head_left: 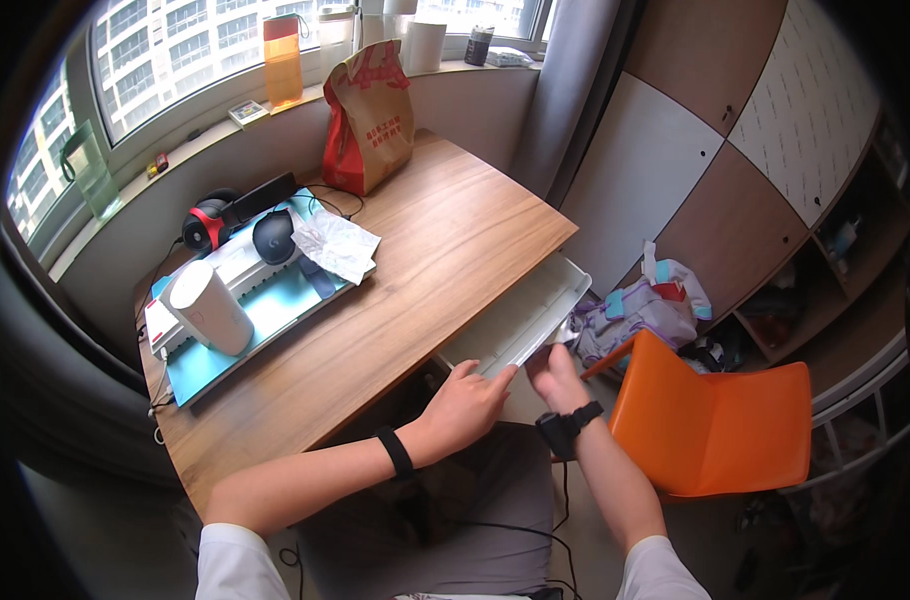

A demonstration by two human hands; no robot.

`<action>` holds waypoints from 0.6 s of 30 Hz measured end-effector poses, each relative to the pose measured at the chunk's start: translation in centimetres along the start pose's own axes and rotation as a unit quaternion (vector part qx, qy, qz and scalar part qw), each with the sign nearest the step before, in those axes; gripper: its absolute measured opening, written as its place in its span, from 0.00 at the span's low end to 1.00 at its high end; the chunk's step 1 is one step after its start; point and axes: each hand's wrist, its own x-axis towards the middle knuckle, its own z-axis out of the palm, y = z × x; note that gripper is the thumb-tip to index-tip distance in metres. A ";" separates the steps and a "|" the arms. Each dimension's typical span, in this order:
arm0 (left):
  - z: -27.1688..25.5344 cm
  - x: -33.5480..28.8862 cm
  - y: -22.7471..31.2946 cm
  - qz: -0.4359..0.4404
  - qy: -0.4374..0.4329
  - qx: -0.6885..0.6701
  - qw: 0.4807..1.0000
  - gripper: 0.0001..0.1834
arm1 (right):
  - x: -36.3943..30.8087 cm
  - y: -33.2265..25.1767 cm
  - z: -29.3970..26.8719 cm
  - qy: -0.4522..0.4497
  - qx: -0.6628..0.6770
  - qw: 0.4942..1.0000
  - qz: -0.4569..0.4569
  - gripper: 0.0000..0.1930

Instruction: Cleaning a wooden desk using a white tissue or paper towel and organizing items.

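Observation:
A white drawer [510, 320] is pulled out from under the right part of the wooden table's front edge. My left hand [467, 408] lies at the drawer's near side, fingers apart and reaching over its rim, with nothing seen in the grasp. Just outside the drawer front is my right hand [555, 378], its fingers bent around a small dark, shiny thing [567, 336] that is too unclear to name. The hand itself hides part of that thing. A black band circles my left wrist, and a black watch-like device [567, 430] is strapped on my right.
On the wooden table [445, 230] stand a paper bag [370, 120], a white cylinder [210, 305], headphones [207, 225] and crumpled white paper [337, 243]. An orange chair [710, 415] stands close to my right forearm. Behind it lies a pale bag [645, 310]. Cables hang near my legs.

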 end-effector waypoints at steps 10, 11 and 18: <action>-0.1 -0.1 -0.3 0.028 -0.032 0.065 0.997 0.30 | 11.9 -10.8 -2.6 0.056 -0.141 0.981 -0.119 0.11; -0.2 -0.2 -0.3 0.029 -0.046 0.082 0.995 0.30 | 11.9 -11.4 -1.8 0.058 -0.161 0.978 -0.115 0.12; -0.2 -0.9 -0.9 -0.001 -0.047 0.054 0.997 0.29 | 8.9 -11.2 3.5 -0.064 -0.362 0.926 -0.087 0.24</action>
